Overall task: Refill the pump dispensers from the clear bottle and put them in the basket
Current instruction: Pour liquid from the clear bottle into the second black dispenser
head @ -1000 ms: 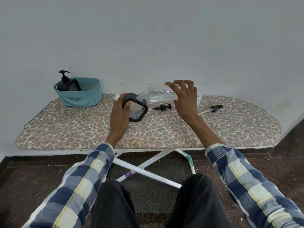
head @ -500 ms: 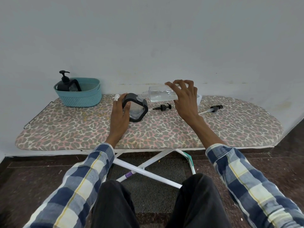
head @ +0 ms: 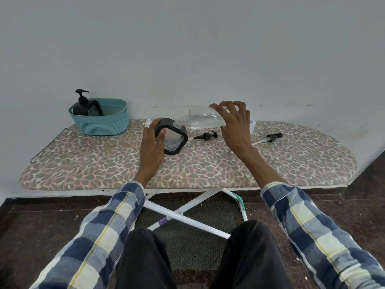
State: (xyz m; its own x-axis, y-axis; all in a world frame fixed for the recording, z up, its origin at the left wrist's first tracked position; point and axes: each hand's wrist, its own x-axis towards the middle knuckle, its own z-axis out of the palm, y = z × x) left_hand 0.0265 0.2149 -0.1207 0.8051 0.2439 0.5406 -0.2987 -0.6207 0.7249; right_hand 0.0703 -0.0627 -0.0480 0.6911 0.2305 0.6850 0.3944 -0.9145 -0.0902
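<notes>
On the leopard-print ironing board [head: 208, 163], the left hand [head: 151, 148] grasps a black-framed, clear-sided squarish dispenser body [head: 174, 138], fingers curled round its left edge, holding it tilted with its open neck toward one o'clock. The right hand [head: 234, 126] grips a clear plastic bottle [head: 205, 120] held nearly level, its mouth at nine o'clock, right at the dispenser's neck; whether liquid is flowing is hard to make out. The fingers cover the bottle's far end, and a white object behind the hand is mostly hidden.

At three o'clock from the dispenser lies a loose black pump head [head: 206, 136]; farther the same way, past the right wrist, lies a second black pump head with a white tube [head: 270, 138]. A small white cap-like piece [head: 148, 123] peeks out above the left fingertips, partly hidden.

At ten o'clock on the board sits a teal perforated plastic basket [head: 102, 124], holding a black pump dispenser [head: 83, 103] whose lower part the basket wall conceals.
</notes>
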